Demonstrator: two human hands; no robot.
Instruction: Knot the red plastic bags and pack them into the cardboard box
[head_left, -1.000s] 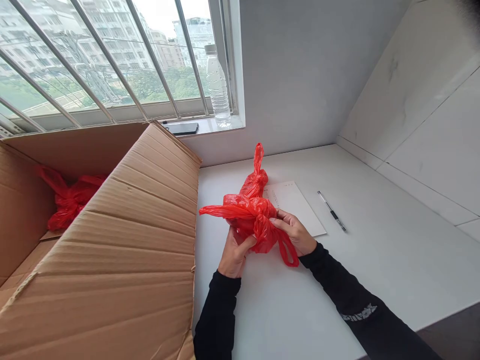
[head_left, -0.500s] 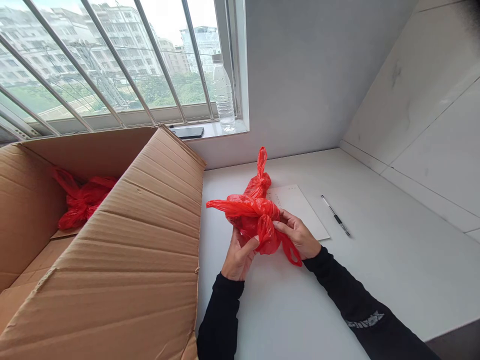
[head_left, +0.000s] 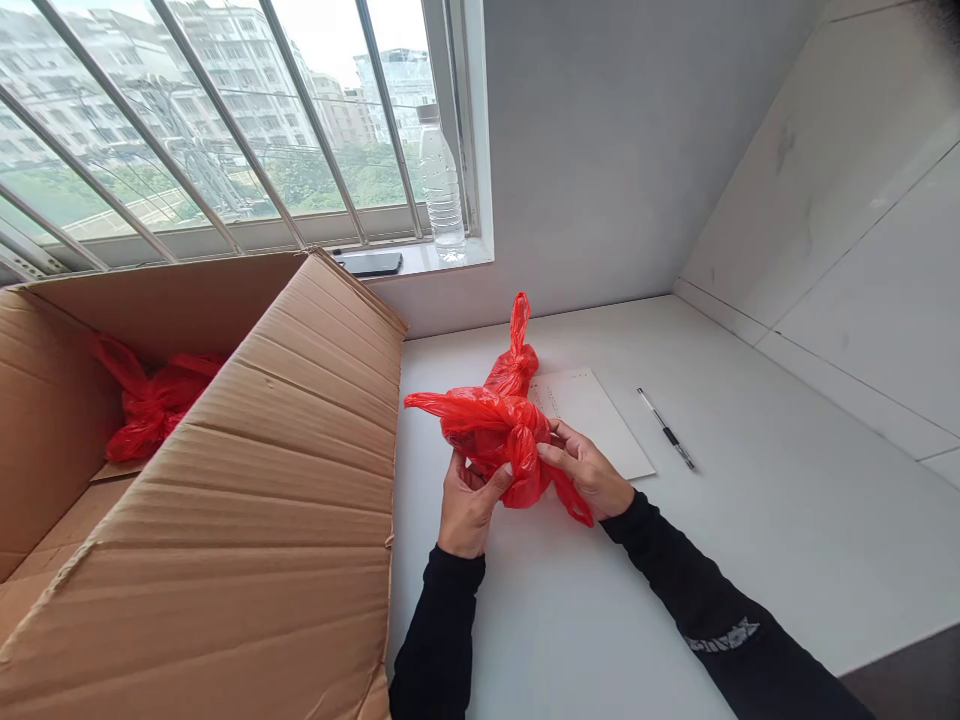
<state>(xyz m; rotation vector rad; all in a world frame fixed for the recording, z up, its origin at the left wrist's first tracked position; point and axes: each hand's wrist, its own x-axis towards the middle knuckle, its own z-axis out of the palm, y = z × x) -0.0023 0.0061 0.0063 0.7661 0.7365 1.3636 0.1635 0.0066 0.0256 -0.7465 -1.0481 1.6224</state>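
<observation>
Between my two hands is a knotted red plastic bag (head_left: 487,430), its handles sticking out to the left and lower right. My left hand (head_left: 471,505) grips its near left side, thumb on top and fingers partly beneath. On the right side, my right hand (head_left: 589,472) pinches the bag near the knot with thumb and fingers. The bag's contents are hidden. Just behind it, a second red bag (head_left: 514,370) with an upright handle loop stands on the white tabletop (head_left: 570,620). To the right of the bags lies a sheet of paper (head_left: 600,425), partly covered.
An open cardboard box (head_left: 300,480) fills the left side, with its flap angled toward the table and a red bag (head_left: 154,410) inside. A pen (head_left: 667,432) lies right of the paper. On the windowsill are a phone (head_left: 371,264) and a water bottle (head_left: 442,190).
The whole view has shifted slightly. My left thumb has moved up a little on the bag; both hands keep hold of it in nearly the same place.
</observation>
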